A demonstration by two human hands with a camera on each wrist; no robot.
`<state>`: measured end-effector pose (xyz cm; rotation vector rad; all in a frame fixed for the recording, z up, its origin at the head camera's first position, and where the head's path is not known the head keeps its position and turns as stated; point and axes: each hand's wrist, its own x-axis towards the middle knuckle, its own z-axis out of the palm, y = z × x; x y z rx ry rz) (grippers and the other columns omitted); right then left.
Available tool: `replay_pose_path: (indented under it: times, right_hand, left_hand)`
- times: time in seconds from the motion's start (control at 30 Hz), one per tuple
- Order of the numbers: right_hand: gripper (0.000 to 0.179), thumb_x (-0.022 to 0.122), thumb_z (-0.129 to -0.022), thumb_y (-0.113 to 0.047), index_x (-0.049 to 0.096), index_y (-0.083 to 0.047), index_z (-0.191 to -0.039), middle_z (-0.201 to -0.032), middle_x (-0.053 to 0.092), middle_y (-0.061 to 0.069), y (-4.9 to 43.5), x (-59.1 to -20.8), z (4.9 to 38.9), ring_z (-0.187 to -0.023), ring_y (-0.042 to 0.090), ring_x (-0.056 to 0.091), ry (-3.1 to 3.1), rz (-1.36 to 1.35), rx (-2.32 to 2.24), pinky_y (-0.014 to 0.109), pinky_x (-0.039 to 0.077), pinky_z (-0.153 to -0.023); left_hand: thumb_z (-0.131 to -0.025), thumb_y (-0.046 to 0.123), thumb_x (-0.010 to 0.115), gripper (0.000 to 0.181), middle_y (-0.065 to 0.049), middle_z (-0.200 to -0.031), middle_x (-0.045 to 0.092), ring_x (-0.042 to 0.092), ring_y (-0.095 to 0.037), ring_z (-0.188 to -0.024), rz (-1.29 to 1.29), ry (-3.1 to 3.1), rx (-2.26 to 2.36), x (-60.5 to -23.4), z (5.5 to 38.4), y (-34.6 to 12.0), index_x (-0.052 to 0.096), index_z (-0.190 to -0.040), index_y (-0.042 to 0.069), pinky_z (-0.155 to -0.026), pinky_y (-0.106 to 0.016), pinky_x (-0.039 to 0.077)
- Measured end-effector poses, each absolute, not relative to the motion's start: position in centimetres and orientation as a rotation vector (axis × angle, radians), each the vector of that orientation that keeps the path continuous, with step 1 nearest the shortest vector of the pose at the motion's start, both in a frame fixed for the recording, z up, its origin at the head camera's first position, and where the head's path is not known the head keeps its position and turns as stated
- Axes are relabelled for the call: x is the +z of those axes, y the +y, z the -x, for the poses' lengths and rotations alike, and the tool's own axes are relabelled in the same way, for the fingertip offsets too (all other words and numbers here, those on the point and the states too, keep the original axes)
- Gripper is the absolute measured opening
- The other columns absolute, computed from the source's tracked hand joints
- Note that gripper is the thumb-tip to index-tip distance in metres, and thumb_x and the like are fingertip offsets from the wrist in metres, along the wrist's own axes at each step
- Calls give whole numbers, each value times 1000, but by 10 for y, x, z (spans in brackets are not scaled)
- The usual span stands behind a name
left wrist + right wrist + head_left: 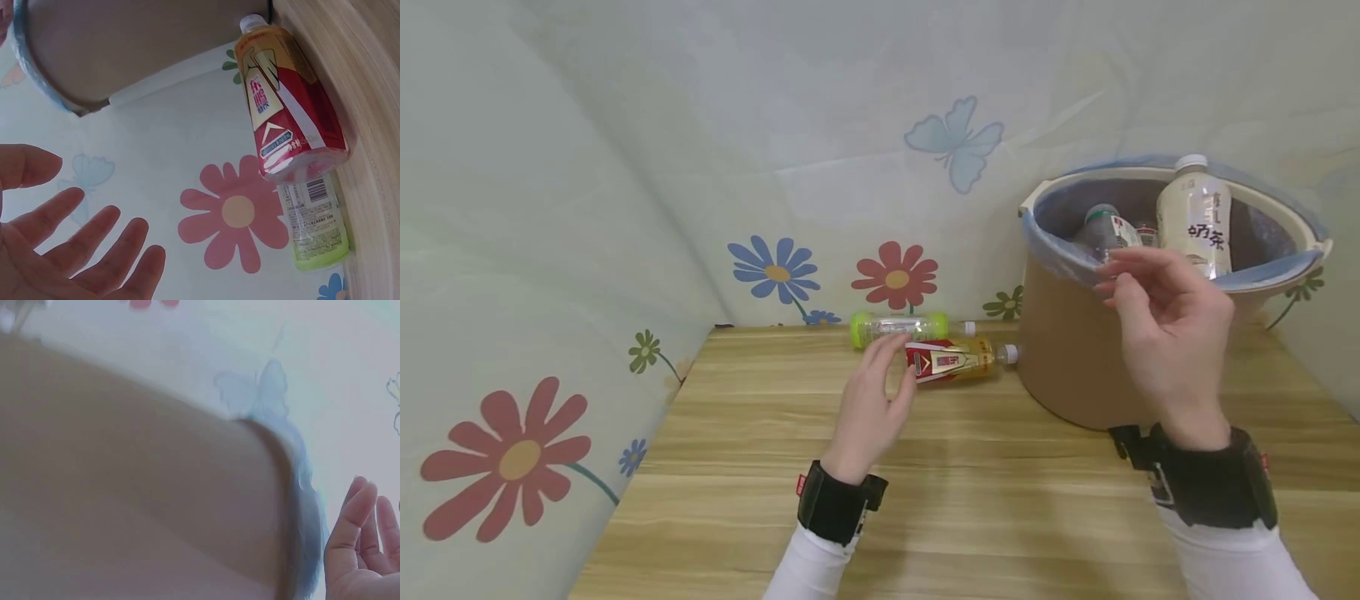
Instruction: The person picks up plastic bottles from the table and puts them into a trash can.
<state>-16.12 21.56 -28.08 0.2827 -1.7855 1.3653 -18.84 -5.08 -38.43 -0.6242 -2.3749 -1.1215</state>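
My left hand [872, 400] hovers over the wooden tabletop, fingers spread and nothing in them. Just beyond it lies a drink bottle with a red and gold label [955, 360], its white cap toward the bin; the left wrist view shows a gap between hand and bottle. Behind that bottle lies a clear bottle with lime-green ends [895, 327], partly hidden. My right hand [1176, 333] is raised in front of the bin [1067, 358], fingers loosely bent and holding nothing. A milk tea bottle [1195, 212] leans upright inside the bin, beside a green-capped bottle [1105, 229].
A blue liner bag [1052, 246] folds over the bin's rim, with a pale ring on it. The bin stands at the right of the wooden table [760, 433]. Flower-printed sheeting [775, 125] rises along the table's back and left edges.
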Motion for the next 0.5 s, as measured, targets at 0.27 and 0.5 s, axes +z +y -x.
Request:
replay_pose_path:
  times: [0.27, 0.5]
  right_hand:
    - [21, 51, -90, 8, 63, 9, -106, -92, 66, 10, 191, -339, 156, -78, 14, 63, -1911, -253, 1463, 13, 52, -70]
    - [23, 56, -89, 2, 63, -1, -110, -97, 67, 11, 167, -387, 169, -83, 14, 62, -2177, -301, 1394, 14, 51, -70]
  left_hand:
    - [-94, 18, 55, 41, -11, -135, 50, 49, -24, -122, 581, -2465, -991, -399, 198, -52, 52, -133, 7, -101, -40, 43]
    - [-93, 16, 54, 40, -13, -133, 52, 48, -27, -122, 596, -2526, -845, -415, 206, -53, 53, -132, 6, -103, -42, 41]
